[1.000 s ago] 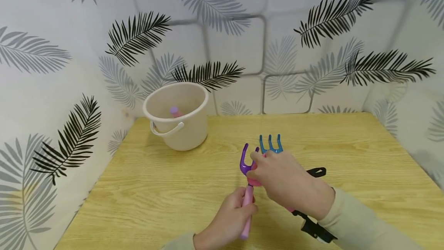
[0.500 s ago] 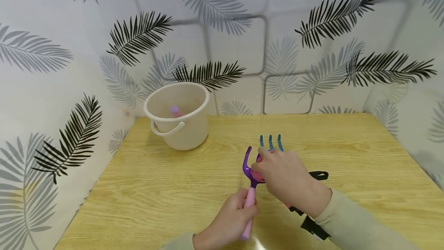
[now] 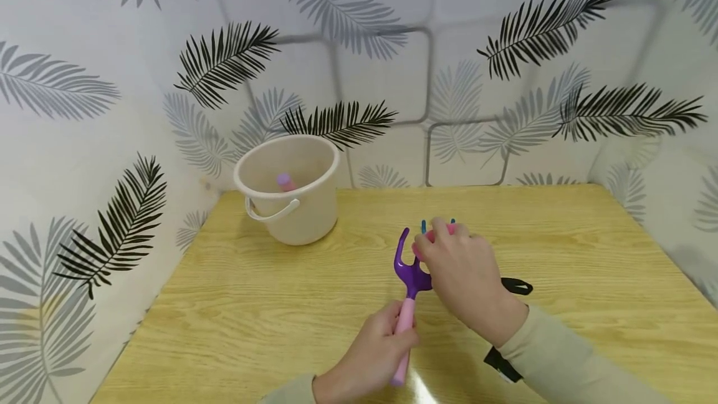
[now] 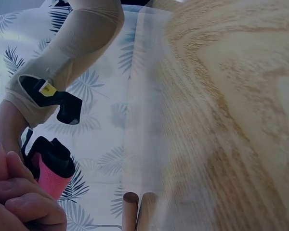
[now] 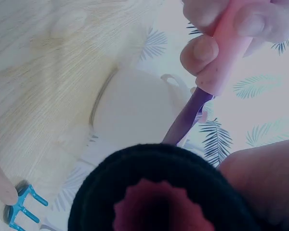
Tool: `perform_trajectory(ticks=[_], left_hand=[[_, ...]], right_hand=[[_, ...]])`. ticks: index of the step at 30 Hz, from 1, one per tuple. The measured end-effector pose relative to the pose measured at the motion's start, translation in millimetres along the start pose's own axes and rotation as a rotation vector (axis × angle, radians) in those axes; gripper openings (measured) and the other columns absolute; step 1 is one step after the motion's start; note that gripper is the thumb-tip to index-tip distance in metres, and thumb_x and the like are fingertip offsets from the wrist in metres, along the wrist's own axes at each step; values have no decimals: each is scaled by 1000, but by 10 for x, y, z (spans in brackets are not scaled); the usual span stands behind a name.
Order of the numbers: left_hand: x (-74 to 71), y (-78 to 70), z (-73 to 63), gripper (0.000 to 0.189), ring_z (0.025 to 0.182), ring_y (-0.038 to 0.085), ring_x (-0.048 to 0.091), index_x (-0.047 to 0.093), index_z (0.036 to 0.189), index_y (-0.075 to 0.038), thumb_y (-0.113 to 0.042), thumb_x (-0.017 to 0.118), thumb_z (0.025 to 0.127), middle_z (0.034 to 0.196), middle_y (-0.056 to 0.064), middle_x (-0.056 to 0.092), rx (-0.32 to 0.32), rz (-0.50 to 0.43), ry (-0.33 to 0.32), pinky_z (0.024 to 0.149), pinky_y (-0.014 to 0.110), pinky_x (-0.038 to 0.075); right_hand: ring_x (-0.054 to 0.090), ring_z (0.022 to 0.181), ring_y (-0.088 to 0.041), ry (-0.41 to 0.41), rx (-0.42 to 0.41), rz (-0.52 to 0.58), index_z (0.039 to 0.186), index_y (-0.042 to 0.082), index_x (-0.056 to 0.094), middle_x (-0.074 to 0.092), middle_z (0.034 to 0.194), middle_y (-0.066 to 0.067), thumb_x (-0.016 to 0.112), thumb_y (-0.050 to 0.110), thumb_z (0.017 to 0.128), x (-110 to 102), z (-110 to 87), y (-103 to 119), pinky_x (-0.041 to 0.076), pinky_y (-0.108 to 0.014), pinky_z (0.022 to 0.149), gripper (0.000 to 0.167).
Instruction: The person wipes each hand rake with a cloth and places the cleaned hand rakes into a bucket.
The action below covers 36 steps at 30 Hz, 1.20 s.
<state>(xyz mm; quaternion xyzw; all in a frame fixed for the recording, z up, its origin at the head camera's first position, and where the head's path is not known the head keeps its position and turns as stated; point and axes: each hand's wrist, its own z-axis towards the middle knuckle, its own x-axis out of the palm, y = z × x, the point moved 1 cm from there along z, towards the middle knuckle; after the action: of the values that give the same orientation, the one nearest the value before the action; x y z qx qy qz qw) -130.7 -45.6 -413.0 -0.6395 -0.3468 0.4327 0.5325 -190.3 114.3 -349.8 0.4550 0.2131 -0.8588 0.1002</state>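
My left hand point(image 3: 367, 351) grips the pink handle point(image 3: 404, 329) of a small hand fork with a purple head point(image 3: 412, 276). Over its right-hand tines, my right hand point(image 3: 462, 279) pinches a soft pink thing point(image 3: 425, 247). In the left wrist view, the pink thing's lower part point(image 4: 54, 180) ends in a black edge. That end shows as a black ring point(image 5: 135, 163) around a pink inside in the right wrist view; its kind is unclear. A second fork, with blue tines point(image 3: 424, 227), lies beyond the right hand; its wooden handle point(image 5: 2, 185) shows in the right wrist view.
A cream bucket point(image 3: 303, 214) stands at the back left of the wooden table point(image 3: 252, 304). Inside it leans a pink handle with a lilac end point(image 3: 285, 182). Beyond the right wrist lies a black loop point(image 3: 517, 286). Two wooden handle ends point(image 4: 130, 207) show in the left wrist view.
My right hand has moved up and slightly right along the purple fork with the pink thing, uncovering more of the head. The left hand keeps its grip almost in place.
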Motion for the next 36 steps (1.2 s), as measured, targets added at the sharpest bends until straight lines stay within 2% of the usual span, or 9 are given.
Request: perform_trajectory(ticks=[4, 9, 12, 15, 20, 22, 29, 33, 36], left_hand=[[-7, -16, 11, 14, 51, 9, 49, 56, 101, -4, -10, 59, 88, 67, -1, 50, -16, -27, -20, 44, 20, 41], [-33, -5, 47, 21, 55, 11, 51, 56, 106, -1, -14, 58, 90, 72, 1, 53, -76, -59, -47, 47, 22, 43], [-47, 9, 65, 26, 56, 12, 53, 55, 111, 0, -17, 59, 91, 75, 2, 55, -105, -64, -53, 48, 23, 44], [-49, 16, 72, 28, 55, 11, 53, 55, 113, 1, -17, 59, 91, 75, 3, 55, -99, -64, -54, 48, 22, 44], [-26, 24, 57, 21, 54, 9, 51, 55, 106, 1, -13, 60, 91, 71, 1, 53, -57, -85, -40, 46, 20, 43], [-21, 32, 53, 20, 54, 9, 51, 55, 105, 0, -12, 60, 90, 71, 1, 53, -60, -96, -45, 46, 20, 43], [4, 67, 36, 25, 59, 11, 52, 55, 108, 3, -11, 62, 88, 75, 2, 53, -71, -107, -46, 48, 21, 44], [38, 70, 19, 27, 60, 12, 52, 55, 110, 5, -11, 61, 89, 76, 3, 53, -74, -114, -32, 48, 22, 44], [41, 58, 23, 26, 60, 13, 52, 54, 111, 3, -12, 60, 90, 77, 3, 53, -77, -109, -42, 49, 22, 44]], right_hand=[[54, 57, -27, 7, 18, 17, 98, 17, 71, 57, 86, -9, 75, 12, 84, -16, -32, 4, 37, -30, 36, 16], [59, 58, -23, 54, -61, 101, 105, 25, 77, 68, 105, -11, 79, 9, 73, -50, -86, 56, 38, -27, 35, 36], [52, 54, -16, 95, -99, 167, 106, 27, 77, 66, 103, -8, 81, 11, 71, -99, -114, 88, 35, -23, 36, 39], [44, 51, -13, 131, -109, 214, 106, 29, 78, 64, 99, -6, 82, 11, 71, -131, -121, 88, 31, -21, 35, 40], [46, 50, -13, 147, -76, 227, 103, 29, 78, 65, 96, -6, 78, 6, 71, -86, -123, -1, 36, -24, 35, 39], [51, 51, -14, 149, -63, 228, 102, 28, 78, 67, 99, -8, 77, 6, 71, -47, -132, -40, 36, -25, 35, 38], [47, 48, -15, 169, -17, 195, 103, 25, 77, 66, 98, -12, 76, 5, 68, 127, -144, -150, 37, -26, 34, 41], [49, 50, -19, 148, 19, 155, 102, 24, 77, 64, 92, -12, 76, 5, 71, 152, -124, -199, 40, -29, 34, 36], [56, 56, -24, 80, 28, 122, 102, 21, 75, 61, 91, -11, 75, 5, 74, 127, -107, -200, 41, -31, 34, 32]])
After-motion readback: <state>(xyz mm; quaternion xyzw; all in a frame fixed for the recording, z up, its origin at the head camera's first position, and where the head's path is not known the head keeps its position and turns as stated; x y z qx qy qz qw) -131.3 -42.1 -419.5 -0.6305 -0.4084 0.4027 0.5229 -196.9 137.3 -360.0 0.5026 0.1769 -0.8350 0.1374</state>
